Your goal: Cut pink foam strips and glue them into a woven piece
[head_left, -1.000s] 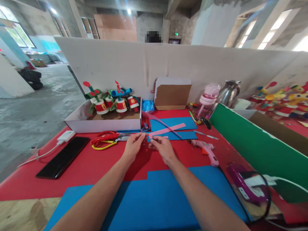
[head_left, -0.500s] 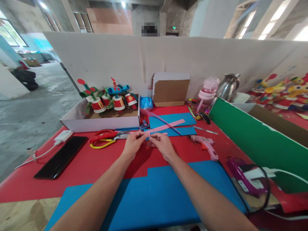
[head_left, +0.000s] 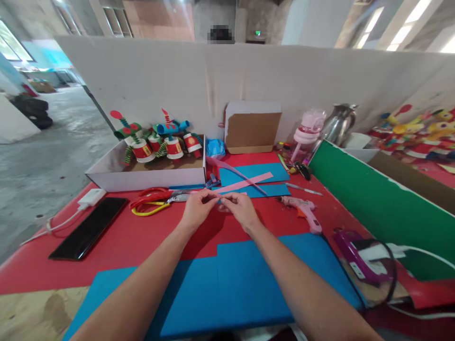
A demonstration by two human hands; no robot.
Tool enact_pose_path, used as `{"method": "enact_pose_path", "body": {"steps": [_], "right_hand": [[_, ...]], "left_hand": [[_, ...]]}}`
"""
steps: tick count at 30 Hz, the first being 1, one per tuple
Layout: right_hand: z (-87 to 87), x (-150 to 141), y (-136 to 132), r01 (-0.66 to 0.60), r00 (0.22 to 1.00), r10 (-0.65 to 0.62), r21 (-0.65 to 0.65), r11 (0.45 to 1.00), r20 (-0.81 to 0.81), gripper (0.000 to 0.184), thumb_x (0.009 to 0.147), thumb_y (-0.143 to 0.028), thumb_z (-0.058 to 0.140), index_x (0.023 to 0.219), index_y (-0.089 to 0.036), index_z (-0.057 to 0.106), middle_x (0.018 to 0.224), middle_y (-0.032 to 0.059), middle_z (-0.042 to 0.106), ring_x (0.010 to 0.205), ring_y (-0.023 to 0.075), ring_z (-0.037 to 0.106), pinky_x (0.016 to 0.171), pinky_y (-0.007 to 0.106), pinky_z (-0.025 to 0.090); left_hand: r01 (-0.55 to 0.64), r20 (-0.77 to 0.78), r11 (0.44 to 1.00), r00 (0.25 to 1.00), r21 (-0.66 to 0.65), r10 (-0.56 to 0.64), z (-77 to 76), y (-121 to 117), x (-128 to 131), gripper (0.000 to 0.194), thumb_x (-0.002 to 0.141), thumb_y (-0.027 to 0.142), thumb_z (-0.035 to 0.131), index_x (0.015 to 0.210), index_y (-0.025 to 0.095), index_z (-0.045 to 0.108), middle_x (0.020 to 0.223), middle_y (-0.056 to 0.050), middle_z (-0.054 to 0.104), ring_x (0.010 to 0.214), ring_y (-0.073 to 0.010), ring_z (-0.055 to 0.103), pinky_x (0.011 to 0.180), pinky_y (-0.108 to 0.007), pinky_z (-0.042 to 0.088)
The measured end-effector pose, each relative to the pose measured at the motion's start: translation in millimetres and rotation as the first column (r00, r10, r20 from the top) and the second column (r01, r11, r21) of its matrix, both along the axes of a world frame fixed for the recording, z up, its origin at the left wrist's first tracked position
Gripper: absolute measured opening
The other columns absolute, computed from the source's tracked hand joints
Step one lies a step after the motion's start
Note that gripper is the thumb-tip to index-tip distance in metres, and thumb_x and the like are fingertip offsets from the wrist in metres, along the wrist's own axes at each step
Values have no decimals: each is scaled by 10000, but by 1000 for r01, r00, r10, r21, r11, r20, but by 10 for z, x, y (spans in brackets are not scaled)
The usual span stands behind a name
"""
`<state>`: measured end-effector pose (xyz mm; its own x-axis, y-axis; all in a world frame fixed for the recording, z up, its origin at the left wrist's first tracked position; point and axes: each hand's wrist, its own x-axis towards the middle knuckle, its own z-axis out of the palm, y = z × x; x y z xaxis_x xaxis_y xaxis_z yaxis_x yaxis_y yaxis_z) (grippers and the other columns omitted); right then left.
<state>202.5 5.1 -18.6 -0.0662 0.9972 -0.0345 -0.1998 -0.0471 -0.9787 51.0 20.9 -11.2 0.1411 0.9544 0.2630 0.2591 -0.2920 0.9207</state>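
Note:
My left hand (head_left: 201, 208) and my right hand (head_left: 238, 208) meet above the red table, thumbs and fingertips pinched close together on a pink paper strip (head_left: 249, 182). The strip runs out behind the fingers toward the upper right; its part between the fingertips is mostly hidden. A darker pink strip (head_left: 234, 169) crosses it at a slant. Beneath them lie flat blue paper pieces (head_left: 279, 173). Left of my left hand rest scissors (head_left: 151, 201) with red and yellow handles. To the right of my right hand is a pink glue gun (head_left: 302, 208).
A white box (head_left: 149, 181) holds several paper-cup figures (head_left: 174, 149). A black phone (head_left: 88, 229) lies at left. At right stand a green-sided box (head_left: 348, 189), a pink bottle (head_left: 307, 130) and a metal jug (head_left: 339, 125). A purple power strip (head_left: 362, 258) with cables sits near the right edge.
The view has tipped slightly, so everything sits a little higher. My fingertips have drawn closer together, covering more of the pink strip between them.

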Motion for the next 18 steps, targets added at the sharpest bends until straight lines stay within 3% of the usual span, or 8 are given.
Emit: {"method": "enact_pose_path", "body": {"steps": [4,9,15,18], "right_hand": [[0,19,9,-21,999,20,-34,999,-40,350,588,-465,826,739,-170,713,645,-1,692,604,143,670,690,329,590],[3,48,12,-69,990,57,-88,994,-132,368,566,-462,853,748,-170,719,702,23,726,655,166,695,749,358,589],[48,73,1,-88,979,67,-103,991,-190,378,594,-484,850,710,-156,700,657,26,707,640,171,697,774,382,588],[67,74,4,-71,980,50,-106,992,-194,375,572,-458,869,720,-151,712,687,31,720,652,166,697,781,374,590]], "left_hand": [[53,-128,978,991,203,-27,-8,9,-34,137,798,229,597,783,184,725,740,-28,720,702,-163,636,675,-268,493],[185,-312,833,950,521,-16,-30,34,-97,247,892,139,506,882,201,746,830,-52,739,801,-169,655,755,-289,520],[310,-513,668,849,676,125,5,31,-134,275,954,150,458,967,162,732,916,-102,732,819,-186,639,789,-332,529],[358,-592,626,777,693,211,34,7,-117,245,951,163,476,962,142,720,948,-120,719,839,-201,627,806,-356,524]]}}
